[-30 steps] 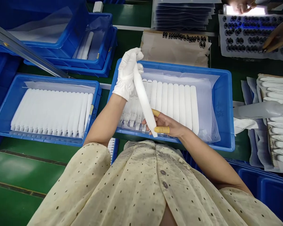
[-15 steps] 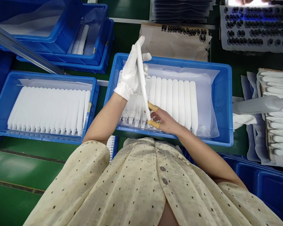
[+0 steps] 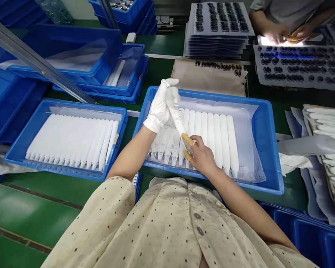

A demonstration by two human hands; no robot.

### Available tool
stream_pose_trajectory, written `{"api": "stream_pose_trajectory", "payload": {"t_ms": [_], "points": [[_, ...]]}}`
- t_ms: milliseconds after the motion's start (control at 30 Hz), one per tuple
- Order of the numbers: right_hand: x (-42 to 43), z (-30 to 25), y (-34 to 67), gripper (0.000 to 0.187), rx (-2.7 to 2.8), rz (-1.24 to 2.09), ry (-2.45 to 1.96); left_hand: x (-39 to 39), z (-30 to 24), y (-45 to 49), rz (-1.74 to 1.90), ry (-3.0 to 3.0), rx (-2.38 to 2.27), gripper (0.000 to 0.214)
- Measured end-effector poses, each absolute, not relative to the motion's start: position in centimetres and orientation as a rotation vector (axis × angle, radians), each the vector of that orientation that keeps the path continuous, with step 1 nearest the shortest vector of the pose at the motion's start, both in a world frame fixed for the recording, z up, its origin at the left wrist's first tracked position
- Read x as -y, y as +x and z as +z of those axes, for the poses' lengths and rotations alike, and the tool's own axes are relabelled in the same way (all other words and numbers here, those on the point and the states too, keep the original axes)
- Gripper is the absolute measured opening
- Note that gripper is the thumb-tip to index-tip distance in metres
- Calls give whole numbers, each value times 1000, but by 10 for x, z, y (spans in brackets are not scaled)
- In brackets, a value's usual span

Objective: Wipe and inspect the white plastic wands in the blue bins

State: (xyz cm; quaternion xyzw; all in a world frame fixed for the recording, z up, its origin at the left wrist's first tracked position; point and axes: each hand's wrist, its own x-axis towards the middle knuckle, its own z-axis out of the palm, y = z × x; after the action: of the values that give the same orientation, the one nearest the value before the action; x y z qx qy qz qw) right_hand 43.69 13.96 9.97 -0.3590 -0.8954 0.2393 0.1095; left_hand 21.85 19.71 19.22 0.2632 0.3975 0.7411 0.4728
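My left hand [image 3: 159,108], in a white glove, is wrapped round the upper end of a long white plastic piece [image 3: 178,121]. At its lower end, my right hand [image 3: 202,154] pinches it with fingers in yellow finger cots. The piece slants above a blue bin [image 3: 270,149]. Inside that bin lies a row of similar white plastic strips [image 3: 210,132]. Those on the left show an underside with small markings and toothed ends; the ones on the right show a smooth face. My gloved fingers partly cover the held piece.
Another blue bin [image 3: 120,149] at left holds a row of white strips. Stacked blue bins [image 3: 136,93] stand behind it, near a slanting metal bar [image 3: 53,72]. Sheets with small black parts [image 3: 294,69] lie at back right, by a co-worker's hands [image 3: 284,35]. A grey-white bottle-like object [image 3: 304,145] lies at right.
The view has tilted up, so more of the back shows. The white piece has been turned from its narrow edge to a broader, marked face; both hands still hold it.
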Motion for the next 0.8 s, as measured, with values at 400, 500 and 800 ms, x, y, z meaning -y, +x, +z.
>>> {"api": "stream_pose_trajectory", "payload": {"t_ms": [400, 500, 800], "points": [[-158, 115, 449, 75, 2196, 1020, -1215, -198, 157, 229, 1583, 711, -1159, 56], [-180, 113, 506, 76, 2063, 933, -1446, -206, 156, 201, 1545, 877, -1177, 51], [-210, 63, 597, 72, 1718, 1218, -1905, -231, 140, 84, 664, 1831, -1918, 40]]}}
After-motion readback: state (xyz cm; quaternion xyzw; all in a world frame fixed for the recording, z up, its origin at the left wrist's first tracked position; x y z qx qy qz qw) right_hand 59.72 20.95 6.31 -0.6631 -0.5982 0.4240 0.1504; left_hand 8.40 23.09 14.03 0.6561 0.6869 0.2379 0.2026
